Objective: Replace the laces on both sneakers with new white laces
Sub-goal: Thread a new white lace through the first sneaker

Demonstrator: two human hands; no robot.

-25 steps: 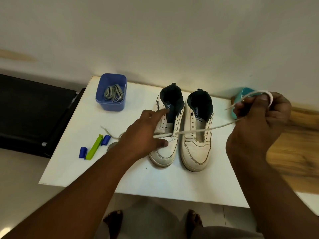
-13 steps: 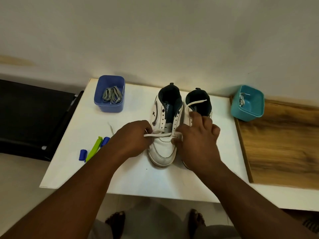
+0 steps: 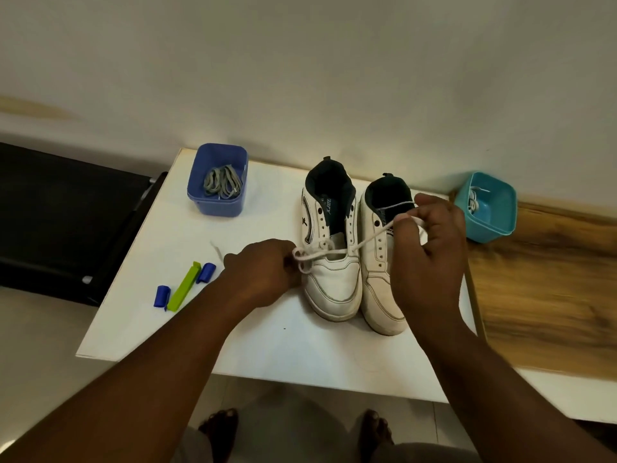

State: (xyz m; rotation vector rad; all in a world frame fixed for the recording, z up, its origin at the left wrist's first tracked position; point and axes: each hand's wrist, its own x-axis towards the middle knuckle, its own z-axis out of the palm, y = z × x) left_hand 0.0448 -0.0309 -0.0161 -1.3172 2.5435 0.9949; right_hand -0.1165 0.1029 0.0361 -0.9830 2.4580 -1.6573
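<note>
Change: right hand [image 3: 430, 242] has lifted away from the toe, drawing the new white cord lace [image 3: 370, 236] up and rightward
Left hand [image 3: 263, 272]: fingers curled, pinching the lace's other end beside the left white leather sneaker [image 3: 330, 259]
Meaning: lace seated in the lowest eyelets only; right white sneaker [image 3: 380, 269] unlaced

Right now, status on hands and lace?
Both hands pinch the white lace: left hand, right hand. Lace through bottom eyelets of left sneaker only. Nothing in the way.
</note>
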